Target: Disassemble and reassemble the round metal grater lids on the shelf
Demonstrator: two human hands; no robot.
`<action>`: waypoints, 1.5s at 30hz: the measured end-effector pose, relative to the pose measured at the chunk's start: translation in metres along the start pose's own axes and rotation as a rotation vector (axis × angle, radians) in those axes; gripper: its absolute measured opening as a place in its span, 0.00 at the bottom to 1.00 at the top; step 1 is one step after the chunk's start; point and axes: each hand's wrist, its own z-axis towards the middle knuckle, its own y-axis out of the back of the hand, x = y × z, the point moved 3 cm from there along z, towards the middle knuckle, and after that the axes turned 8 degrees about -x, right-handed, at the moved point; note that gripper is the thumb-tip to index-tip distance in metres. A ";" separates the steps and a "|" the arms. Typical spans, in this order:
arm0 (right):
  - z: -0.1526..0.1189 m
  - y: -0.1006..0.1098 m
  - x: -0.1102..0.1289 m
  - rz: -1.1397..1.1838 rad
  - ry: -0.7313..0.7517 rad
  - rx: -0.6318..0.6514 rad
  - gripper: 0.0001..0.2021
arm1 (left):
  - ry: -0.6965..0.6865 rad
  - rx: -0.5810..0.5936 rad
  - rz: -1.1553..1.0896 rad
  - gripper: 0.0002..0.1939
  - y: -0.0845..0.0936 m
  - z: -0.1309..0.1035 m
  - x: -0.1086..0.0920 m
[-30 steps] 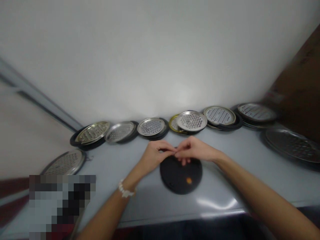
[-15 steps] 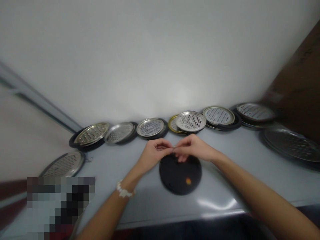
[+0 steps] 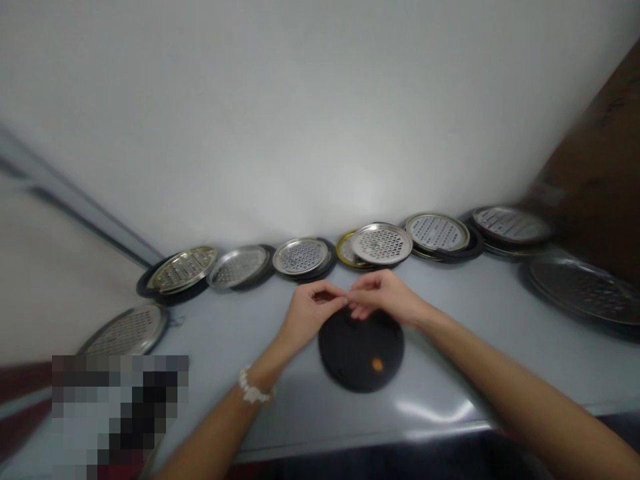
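A round black disc (image 3: 361,353) with a small orange spot lies on the grey table (image 3: 280,413) in front of me. At its far edge my left hand (image 3: 313,307) is closed in a pinch, thumb against fingertips. My right hand (image 3: 383,297) pinches at the same spot, its fingertips meeting those of the left. Whatever sits between the fingertips is too small to make out. Behind the hands lies a round silver grater plate (image 3: 383,244), partly over a yellow-rimmed one (image 3: 345,248).
Along the wall run more round grater plates, among them a silver one (image 3: 301,256), a left one (image 3: 184,269) and a right one (image 3: 437,231), several with black rings. A dark grater disc (image 3: 583,287) lies at right by a brown cardboard surface (image 3: 600,153). A blurred-out patch covers the lower left.
Both hands remain pinched together above the disc's far edge. The right hand's lower fingers have drawn up slightly, and the left wrist has shifted a little to the right.
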 end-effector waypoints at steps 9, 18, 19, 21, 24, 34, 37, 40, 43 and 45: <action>-0.001 -0.004 0.001 0.012 0.058 -0.064 0.21 | 0.119 -0.080 -0.137 0.13 -0.002 -0.002 0.003; 0.002 -0.004 0.003 -0.047 0.161 -0.067 0.22 | 0.221 -0.088 -0.242 0.10 -0.005 -0.004 0.000; 0.002 -0.004 0.002 -0.058 0.179 -0.074 0.22 | 0.227 -0.092 -0.246 0.09 -0.005 -0.004 0.000; 0.002 -0.003 0.001 -0.088 0.228 -0.092 0.22 | 0.239 -0.103 -0.264 0.08 -0.004 -0.004 -0.001; 0.000 -0.002 0.001 -0.191 0.354 -0.139 0.18 | 0.250 -0.101 -0.300 0.08 -0.005 -0.004 -0.001; -0.005 -0.005 0.003 -0.374 0.520 -0.198 0.09 | 0.040 -0.183 -0.106 0.12 0.000 -0.002 -0.002; -0.006 -0.006 0.004 -0.414 0.536 -0.173 0.08 | -0.055 -0.162 -0.018 0.10 0.001 -0.002 -0.008; -0.009 -0.006 0.006 -0.476 0.612 -0.204 0.06 | -0.073 -0.119 -0.043 0.10 0.000 -0.002 -0.011; -0.011 -0.005 0.009 -0.515 0.669 -0.260 0.05 | -0.023 -0.061 -0.097 0.11 -0.002 -0.002 -0.010; -0.011 -0.005 0.010 -0.510 0.668 -0.277 0.05 | 0.007 -0.037 -0.107 0.11 -0.002 -0.002 -0.008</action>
